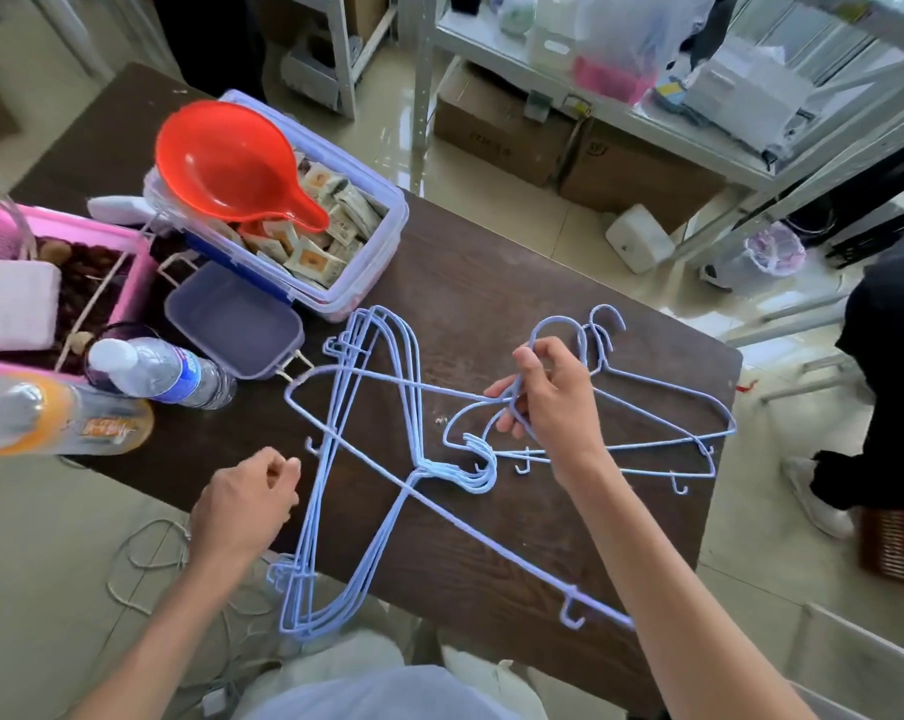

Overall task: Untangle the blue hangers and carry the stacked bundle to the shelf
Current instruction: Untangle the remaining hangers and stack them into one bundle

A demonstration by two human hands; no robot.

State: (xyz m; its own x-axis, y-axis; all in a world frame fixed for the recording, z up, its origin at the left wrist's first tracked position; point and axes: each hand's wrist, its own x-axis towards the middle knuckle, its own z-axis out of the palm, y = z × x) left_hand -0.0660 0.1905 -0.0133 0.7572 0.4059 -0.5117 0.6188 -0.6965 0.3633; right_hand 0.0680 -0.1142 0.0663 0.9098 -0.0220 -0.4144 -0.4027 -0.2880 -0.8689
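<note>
Dark wood table is cluttered, blue hangers sprawled across it, still tangled. Right hand pinches one hanger's neck, so mid-untangle; left hand loosely curled, holding nothing. Next probably needs lifting that one free of the crossed stack.

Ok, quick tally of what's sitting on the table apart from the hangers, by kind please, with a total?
Bottles: 2, a water bottle and an orange-labelled bottle
Clear tubs: 2, the packet tub and a small empty tub
Pink basket: 1
Red scoop: 1
Total: 6
</note>
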